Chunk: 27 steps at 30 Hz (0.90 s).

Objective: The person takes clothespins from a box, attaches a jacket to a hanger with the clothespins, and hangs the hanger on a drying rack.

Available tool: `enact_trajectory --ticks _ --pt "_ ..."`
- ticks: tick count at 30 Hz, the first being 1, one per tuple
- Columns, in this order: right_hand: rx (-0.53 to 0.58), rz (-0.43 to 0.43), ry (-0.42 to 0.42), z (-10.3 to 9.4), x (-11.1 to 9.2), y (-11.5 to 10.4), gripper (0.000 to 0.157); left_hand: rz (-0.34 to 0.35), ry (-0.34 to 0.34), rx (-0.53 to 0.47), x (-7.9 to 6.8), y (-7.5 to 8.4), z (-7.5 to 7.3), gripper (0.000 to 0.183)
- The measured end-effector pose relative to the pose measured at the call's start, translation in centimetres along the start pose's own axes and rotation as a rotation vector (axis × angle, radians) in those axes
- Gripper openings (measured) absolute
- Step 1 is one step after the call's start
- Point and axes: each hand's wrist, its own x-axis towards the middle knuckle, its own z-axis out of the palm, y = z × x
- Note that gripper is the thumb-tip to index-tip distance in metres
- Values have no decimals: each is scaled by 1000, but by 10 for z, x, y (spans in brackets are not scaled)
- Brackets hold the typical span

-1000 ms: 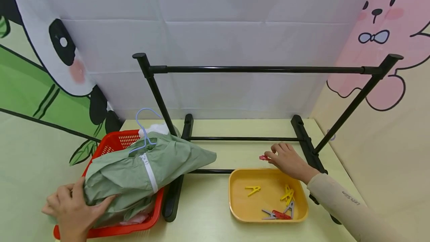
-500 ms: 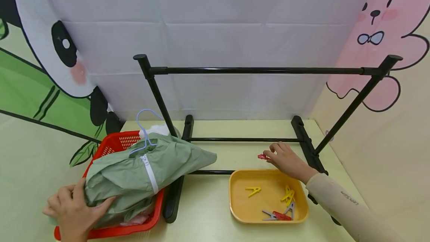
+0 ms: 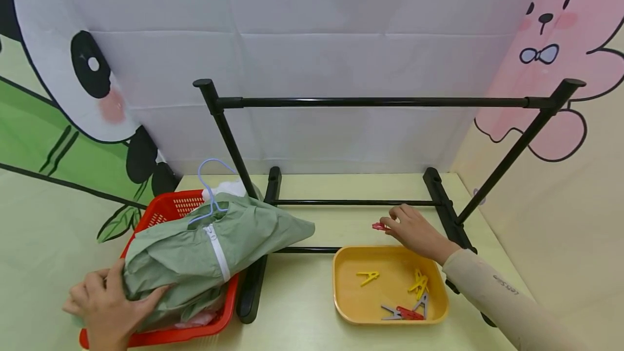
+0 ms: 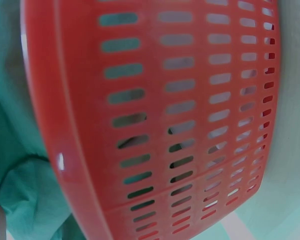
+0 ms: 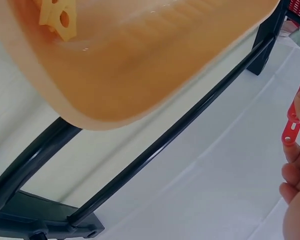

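A pale green zip-up jacket (image 3: 180,248) lies over the red basket (image 3: 168,207), with a light blue hanger (image 3: 210,191) in its neck. My left hand (image 3: 104,299) rests on the jacket's near left end, thumb and index finger spread apart; how its other fingers lie is hard to tell. In the left wrist view the basket wall (image 4: 85,150) fills most of the frame. My right hand (image 3: 416,232) pinches a red clothespin (image 5: 291,120) between thumb and fingertips, just beyond the yellow tray (image 3: 346,310).
A black clothes rack (image 3: 370,102) spans the table, its uprights and feet on both sides. Inside the tray lie yellow clothespins (image 3: 368,277), grey ones (image 3: 422,303) and a red one (image 3: 409,313). White cloth (image 3: 231,187) shows at the basket's back.
My right hand has shifted very slightly left with the red clothespin. The left hand and the jacket have stayed in place.
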Motion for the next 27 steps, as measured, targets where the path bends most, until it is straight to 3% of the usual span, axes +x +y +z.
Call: enact_trajectory --ticks 8,18,27 --pt "0 -14 35 -5 7 -1 30 -22 -20 9 0 0 0 107" --pt "1 -52 53 -5 13 -5 31 5 12 13 -1 -2 2 104" --pt "15 -97 127 -7 25 -8 32 -46 -71 19 -1 1 -1 108"
